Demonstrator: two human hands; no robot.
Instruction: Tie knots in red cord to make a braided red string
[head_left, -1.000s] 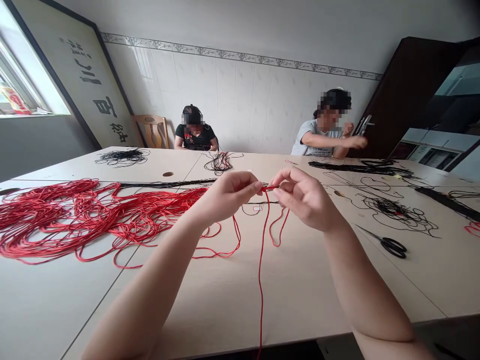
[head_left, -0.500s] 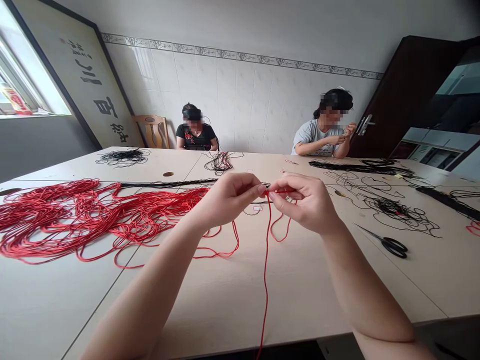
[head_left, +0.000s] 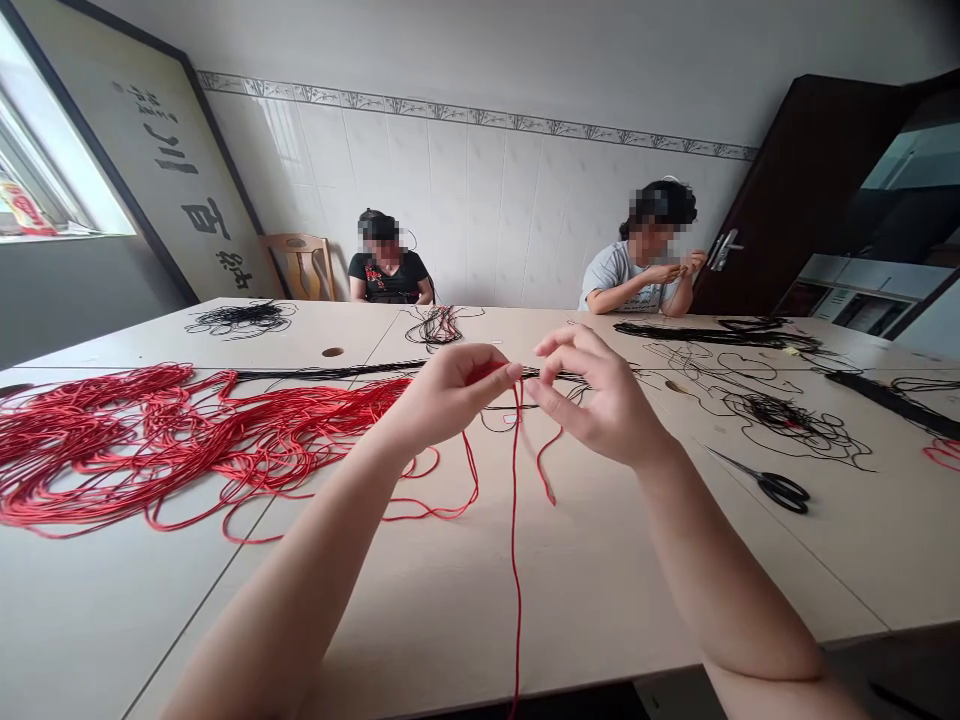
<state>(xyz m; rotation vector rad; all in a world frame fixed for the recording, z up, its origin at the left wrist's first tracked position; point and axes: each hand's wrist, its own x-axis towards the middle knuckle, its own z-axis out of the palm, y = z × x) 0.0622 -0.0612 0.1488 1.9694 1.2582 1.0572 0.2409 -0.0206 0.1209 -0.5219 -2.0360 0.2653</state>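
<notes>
Over the middle of the table, my left hand pinches a red cord between thumb and forefinger. One length hangs straight down past the table's near edge. Just right of that pinch is my right hand, fingers curved and apart, with nothing visible between them. Below it a short red cord end dangles. Left of my hands lies a large loose heap of red cord, with loops reaching under my left forearm.
Black scissors lie to the right, near a black cord tangle. Black cord bundles stretch along the far right, and another tangle sits far left. Two people sit across the table.
My right hand has let go of the red cord and opened, parting slightly from my left hand. The looped cord below it now hangs as a free end. The view has shifted slightly.
</notes>
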